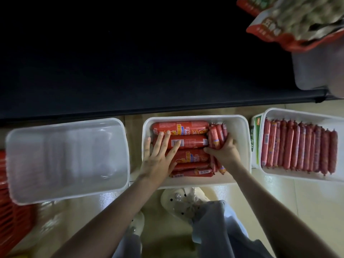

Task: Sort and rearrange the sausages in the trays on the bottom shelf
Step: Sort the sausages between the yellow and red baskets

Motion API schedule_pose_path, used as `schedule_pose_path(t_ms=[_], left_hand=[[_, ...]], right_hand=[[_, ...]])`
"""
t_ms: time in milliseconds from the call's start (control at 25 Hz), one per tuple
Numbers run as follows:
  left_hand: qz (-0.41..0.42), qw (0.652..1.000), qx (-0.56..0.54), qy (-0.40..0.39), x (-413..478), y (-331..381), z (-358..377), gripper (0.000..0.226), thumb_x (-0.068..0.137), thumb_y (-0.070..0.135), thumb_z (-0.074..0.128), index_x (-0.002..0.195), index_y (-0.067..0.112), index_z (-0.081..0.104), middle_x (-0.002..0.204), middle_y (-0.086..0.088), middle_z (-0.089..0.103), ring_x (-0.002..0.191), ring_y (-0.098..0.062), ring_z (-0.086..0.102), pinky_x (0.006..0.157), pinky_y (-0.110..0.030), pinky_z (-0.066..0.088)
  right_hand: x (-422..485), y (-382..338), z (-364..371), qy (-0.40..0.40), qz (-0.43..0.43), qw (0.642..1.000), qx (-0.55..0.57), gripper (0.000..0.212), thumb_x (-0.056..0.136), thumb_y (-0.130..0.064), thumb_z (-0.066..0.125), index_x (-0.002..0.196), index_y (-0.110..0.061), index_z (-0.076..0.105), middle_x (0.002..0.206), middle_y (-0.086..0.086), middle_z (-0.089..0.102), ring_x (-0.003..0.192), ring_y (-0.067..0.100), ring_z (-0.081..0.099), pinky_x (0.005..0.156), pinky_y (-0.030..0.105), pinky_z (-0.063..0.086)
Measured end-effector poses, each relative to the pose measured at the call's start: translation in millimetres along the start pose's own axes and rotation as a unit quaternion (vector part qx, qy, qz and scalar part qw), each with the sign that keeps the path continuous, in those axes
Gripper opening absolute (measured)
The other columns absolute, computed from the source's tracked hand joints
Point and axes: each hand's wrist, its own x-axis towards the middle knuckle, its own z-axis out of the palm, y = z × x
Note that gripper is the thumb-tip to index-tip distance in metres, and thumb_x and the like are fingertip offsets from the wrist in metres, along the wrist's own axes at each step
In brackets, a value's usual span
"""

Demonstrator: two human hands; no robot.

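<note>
Three white trays sit on the floor in front of a dark shelf. The middle tray (240, 127) holds several thick red sausages (188, 127) lying crosswise and a bundle of thin red sausages (216, 135) standing along its right side. My left hand (158, 155) lies flat with straight fingers on the thick sausages. My right hand (226, 148) grips the bundle of thin sausages from the right. The left tray (67, 161) has nothing in it. The right tray (297, 113) carries a neat row of thin red sausages (299, 148).
A green and white pack (256, 138) stands wedged between the middle and right trays. Red snack bags (297, 21) hang over the top right above another white bin (310, 71). A red crate (7, 202) shows at the left edge. My shoes (183, 202) stand just below the middle tray.
</note>
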Motion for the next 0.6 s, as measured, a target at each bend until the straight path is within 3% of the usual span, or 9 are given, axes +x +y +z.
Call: schedule_pose_path(t_ms=[160,240,360,440,600], left_hand=[[0.007,1.000,-0.025,-0.011,4.0,1.2,-10.1,0.080,0.082,0.043,0.061,0.148,0.020,0.023,0.152,-0.022,0.031,0.140,-0.039,0.028,0.107,-0.064,0.010],[0.005,0.996,-0.087,-0.010,6.4,3.7,-17.6,0.075,0.087,0.036,0.057,0.150,0.022,0.018,0.155,-0.022,0.022,0.143,-0.036,0.016,0.111,-0.062,0.013],[-0.042,0.964,-0.262,-0.032,12.5,12.5,-39.5,0.070,0.098,0.030,0.048,0.150,0.038,0.002,0.159,-0.003,-0.008,0.143,-0.016,-0.014,0.116,-0.035,-0.007],[-0.073,0.918,-0.385,-0.054,17.6,20.4,-57.9,0.067,0.098,0.032,0.050,0.149,0.042,0.008,0.160,0.006,-0.004,0.146,-0.010,-0.006,0.113,-0.026,-0.003],[-0.112,0.732,-0.652,-0.162,25.9,33.4,-112.6,0.079,0.086,0.045,0.060,0.144,0.054,0.008,0.155,0.005,0.028,0.137,-0.008,0.035,0.112,-0.036,0.034]], right_hand=[[-0.7,-4.5,-5.4,-0.013,0.024,0.998,0.056,0.063,0.070,-0.016,0.081,0.119,-0.008,0.042,0.098,-0.001,0.054,0.087,0.016,0.057,0.064,0.020,0.045],[-5.4,-7.2,-6.1,-0.015,0.011,0.999,0.047,0.050,0.072,-0.011,0.076,0.110,-0.012,0.043,0.087,-0.005,0.053,0.087,0.019,0.059,0.061,0.020,0.045],[-17.6,-13.6,-13.5,-0.013,0.001,0.997,0.074,0.048,0.070,-0.011,0.075,0.107,-0.014,0.045,0.091,-0.001,0.058,0.089,0.020,0.062,0.067,0.028,0.053],[-34.0,-24.3,-22.6,-0.023,-0.020,0.988,0.150,0.050,0.070,-0.010,0.077,0.113,-0.014,0.050,0.095,0.001,0.064,0.087,0.016,0.065,0.066,0.024,0.053],[-77.9,-66.1,-52.0,-0.133,-0.095,0.934,0.317,0.042,0.073,-0.001,0.074,0.110,-0.005,0.057,0.092,0.009,0.069,0.085,0.023,0.069,0.073,0.031,0.056]])
